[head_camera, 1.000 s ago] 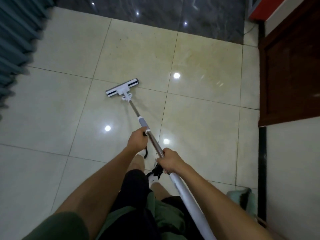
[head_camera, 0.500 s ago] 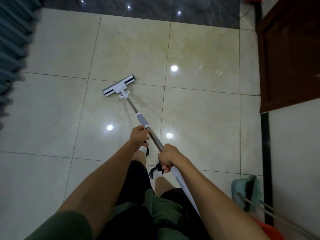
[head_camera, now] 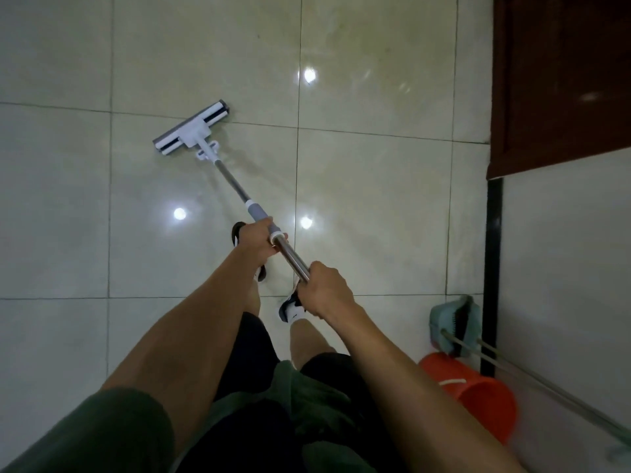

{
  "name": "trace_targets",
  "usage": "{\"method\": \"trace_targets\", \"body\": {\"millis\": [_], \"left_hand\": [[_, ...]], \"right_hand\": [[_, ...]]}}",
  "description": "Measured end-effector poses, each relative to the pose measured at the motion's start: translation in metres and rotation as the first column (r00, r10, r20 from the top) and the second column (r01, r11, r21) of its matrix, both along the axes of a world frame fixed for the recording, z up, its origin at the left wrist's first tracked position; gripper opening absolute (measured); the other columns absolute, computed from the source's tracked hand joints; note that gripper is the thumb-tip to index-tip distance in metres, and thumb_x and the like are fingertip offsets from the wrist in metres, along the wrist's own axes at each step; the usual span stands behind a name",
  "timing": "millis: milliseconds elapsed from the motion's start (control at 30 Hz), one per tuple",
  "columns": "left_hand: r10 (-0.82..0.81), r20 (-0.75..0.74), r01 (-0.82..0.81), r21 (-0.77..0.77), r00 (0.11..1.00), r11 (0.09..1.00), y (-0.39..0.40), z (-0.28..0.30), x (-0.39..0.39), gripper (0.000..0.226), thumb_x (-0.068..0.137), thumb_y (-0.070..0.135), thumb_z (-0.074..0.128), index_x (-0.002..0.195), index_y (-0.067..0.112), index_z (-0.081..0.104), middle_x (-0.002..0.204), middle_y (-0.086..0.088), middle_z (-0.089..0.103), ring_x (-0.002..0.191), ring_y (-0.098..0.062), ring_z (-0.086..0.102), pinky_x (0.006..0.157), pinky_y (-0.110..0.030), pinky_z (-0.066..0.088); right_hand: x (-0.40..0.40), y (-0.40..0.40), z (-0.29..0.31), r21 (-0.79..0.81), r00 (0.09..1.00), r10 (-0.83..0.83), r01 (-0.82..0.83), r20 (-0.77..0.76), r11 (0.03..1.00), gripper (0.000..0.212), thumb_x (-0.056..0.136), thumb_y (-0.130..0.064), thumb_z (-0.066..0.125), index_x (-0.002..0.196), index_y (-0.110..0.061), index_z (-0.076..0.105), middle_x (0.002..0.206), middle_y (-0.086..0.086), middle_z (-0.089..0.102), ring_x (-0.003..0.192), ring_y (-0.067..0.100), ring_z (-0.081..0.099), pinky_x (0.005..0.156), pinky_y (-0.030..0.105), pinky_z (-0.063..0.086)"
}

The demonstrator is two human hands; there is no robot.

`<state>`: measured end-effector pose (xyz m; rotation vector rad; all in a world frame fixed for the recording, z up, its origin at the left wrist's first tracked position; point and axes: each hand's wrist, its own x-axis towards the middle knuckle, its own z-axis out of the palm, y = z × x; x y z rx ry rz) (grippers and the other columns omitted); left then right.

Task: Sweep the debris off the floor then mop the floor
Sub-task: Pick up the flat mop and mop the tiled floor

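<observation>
You are gripping the mop pole with both hands: your right hand clasping the steel section nearest you, your left hand wrapping it beyond that, at the grey collar. Farthest along the pole, the mop head is lying flat on the tiled floor. You are best keeping it flat, overlapping strokes.

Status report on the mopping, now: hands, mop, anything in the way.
Left hand and right hand both grip the mop pole. Mop head flat on the tile floor. Orange bucket and dustpan by the right wall, off the mop's line.
</observation>
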<state>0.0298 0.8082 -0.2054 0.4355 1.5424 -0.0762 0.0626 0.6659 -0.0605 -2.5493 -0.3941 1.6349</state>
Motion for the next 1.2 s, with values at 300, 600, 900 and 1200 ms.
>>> {"method": "trace_targets", "body": {"millis": [300,600,900,1200], "left_hand": [[0.060,-0.021,-0.059,0.053,0.998,0.997,0.056,0.026,0.030,0.025,0.088,-0.005,0.060,0.112,-0.008,0.062,0.092,-0.021,0.064,0.067,-0.033,0.065,0.054,-0.039,0.058],[-0.065,0.006,0.064,0.133,0.998,0.989,0.161,0.038,0.041,0.009,0.093,0.002,0.068,0.095,-0.003,0.061,0.091,-0.021,0.063,0.070,-0.034,0.065,0.049,-0.041,0.061],[-0.138,0.013,0.134,0.157,0.990,0.978,0.232,0.051,0.081,0.017,0.094,0.002,0.068,0.107,-0.006,0.061,0.089,-0.019,0.063,0.071,-0.034,0.066,0.045,-0.037,0.058],[-0.131,0.006,0.127,0.198,0.991,0.972,0.306,0.066,0.151,0.011,0.095,0.001,0.066,0.089,-0.003,0.057,0.092,-0.022,0.062,0.072,-0.036,0.066,0.044,-0.038,0.058]], "right_hand": [[0.027,0.051,0.023,0.078,0.997,-0.032,0.026,0.072,0.997,0.020,0.093,-0.022,0.056,0.105,-0.009,0.065,0.092,0.008,0.066,0.075,0.023,0.065,0.064,0.031,0.056],[0.039,0.147,0.026,0.139,0.993,-0.114,0.108,0.032,0.984,0.016,0.091,-0.023,0.060,0.099,-0.012,0.068,0.087,0.008,0.067,0.072,0.024,0.066,0.053,0.024,0.046],[0.081,0.208,0.023,0.189,0.991,-0.127,0.117,0.039,0.975,0.021,0.094,-0.021,0.058,0.111,-0.014,0.068,0.089,0.003,0.065,0.062,0.006,0.056,0.045,0.013,0.034],[0.161,0.277,0.029,0.222,0.997,-0.064,0.054,0.039,0.974,0.011,0.092,-0.022,0.060,0.098,-0.013,0.063,0.085,0.004,0.062,0.063,0.014,0.054,0.047,0.018,0.033]]}}
